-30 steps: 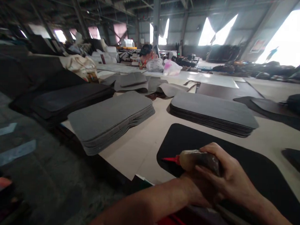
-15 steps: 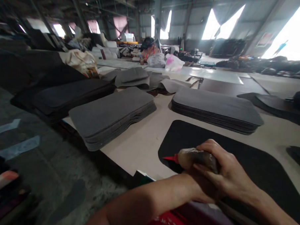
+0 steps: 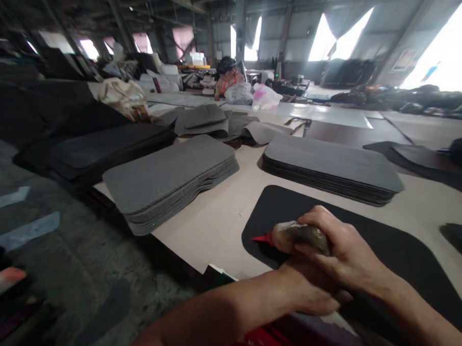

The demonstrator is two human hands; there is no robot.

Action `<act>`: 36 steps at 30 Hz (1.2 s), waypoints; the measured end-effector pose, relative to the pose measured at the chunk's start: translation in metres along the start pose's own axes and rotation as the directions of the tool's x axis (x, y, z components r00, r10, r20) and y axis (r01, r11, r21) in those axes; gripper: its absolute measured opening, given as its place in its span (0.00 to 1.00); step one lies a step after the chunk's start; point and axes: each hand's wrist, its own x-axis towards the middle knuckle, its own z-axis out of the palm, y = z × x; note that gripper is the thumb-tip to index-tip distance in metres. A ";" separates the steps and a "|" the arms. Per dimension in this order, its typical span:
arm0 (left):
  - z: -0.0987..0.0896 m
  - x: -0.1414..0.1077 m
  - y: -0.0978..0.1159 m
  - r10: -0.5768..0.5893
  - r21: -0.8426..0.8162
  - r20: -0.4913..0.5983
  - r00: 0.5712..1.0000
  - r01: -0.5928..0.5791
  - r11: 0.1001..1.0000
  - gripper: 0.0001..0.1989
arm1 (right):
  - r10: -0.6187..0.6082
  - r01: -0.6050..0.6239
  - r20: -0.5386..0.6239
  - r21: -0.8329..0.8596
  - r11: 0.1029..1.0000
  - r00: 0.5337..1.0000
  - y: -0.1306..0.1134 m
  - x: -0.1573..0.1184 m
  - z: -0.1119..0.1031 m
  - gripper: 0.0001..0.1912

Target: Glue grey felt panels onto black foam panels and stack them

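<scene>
Beige tabletop (image 3: 201, 230) below, your right hand (image 3: 344, 249) gripped a brownish red-nozzled bottle (image 3: 287, 235) over the rounded black sheet (image 3: 277, 208); aiming seemingly needed steadiness; left hand's (image 3: 312, 294) grip unclear.

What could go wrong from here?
1. The red nozzle of the bottle in the right hand points near the black sheet's rounded corner; anything squeezed out might stray onto the table.
2. The left hand sits low against the right; a bump could jog the nozzle.
3. The left grey stack's near corner seems to jut past the table's edge, so a knock might shift sheets off.
</scene>
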 end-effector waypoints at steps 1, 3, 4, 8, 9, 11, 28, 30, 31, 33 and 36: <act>-0.001 -0.001 0.000 -0.013 -0.030 -0.013 1.000 0.013 0.999 0.17 | 0.005 -0.005 -0.010 -0.030 1.000 1.000 0.004 0.004 0.000 0.10; -0.003 -0.004 0.001 -0.041 -0.061 -0.026 0.999 0.039 0.997 0.17 | 0.020 -0.022 -0.032 -0.084 0.996 0.999 0.013 0.011 0.001 0.11; -0.004 -0.005 0.001 -0.063 -0.061 -0.032 0.997 0.061 0.996 0.17 | 0.035 -0.039 -0.045 -0.105 0.994 0.998 0.017 0.015 0.001 0.12; -0.004 -0.008 0.001 -0.106 -0.071 -0.053 0.993 0.102 0.992 0.17 | 0.093 -0.107 -0.093 -0.170 0.980 0.991 0.026 0.028 0.002 0.11; -0.005 -0.008 0.001 -0.104 -0.078 -0.060 0.993 0.099 0.992 0.17 | 0.098 -0.117 -0.104 -0.190 0.975 0.990 0.027 0.031 0.002 0.11; -0.005 -0.008 0.002 -0.096 -0.080 -0.055 0.994 0.092 0.993 0.17 | 0.110 -0.136 -0.123 -0.231 0.963 0.986 0.029 0.036 0.002 0.11; -0.002 -0.005 0.001 -0.090 -0.045 -0.046 0.995 0.088 0.995 0.18 | 0.087 -0.089 0.028 0.090 0.992 0.996 0.012 0.026 -0.016 0.15; -0.002 -0.004 0.000 -0.076 -0.063 -0.012 0.997 0.075 0.995 0.19 | 0.057 -0.062 0.058 0.096 0.993 0.997 0.007 0.024 -0.015 0.12; -0.002 -0.003 0.000 -0.071 -0.076 0.003 0.997 0.071 0.995 0.19 | 0.048 -0.055 0.076 0.099 0.994 0.996 0.006 0.023 -0.014 0.12; -0.001 -0.002 0.000 -0.086 -0.097 0.018 0.996 0.088 0.991 0.19 | 0.036 -0.048 0.108 0.103 0.993 0.994 0.005 0.023 -0.012 0.12; 0.000 -0.002 -0.001 -0.098 -0.105 0.037 0.995 0.101 0.989 0.19 | 0.034 -0.041 0.121 0.054 0.998 0.992 0.006 0.023 -0.012 0.12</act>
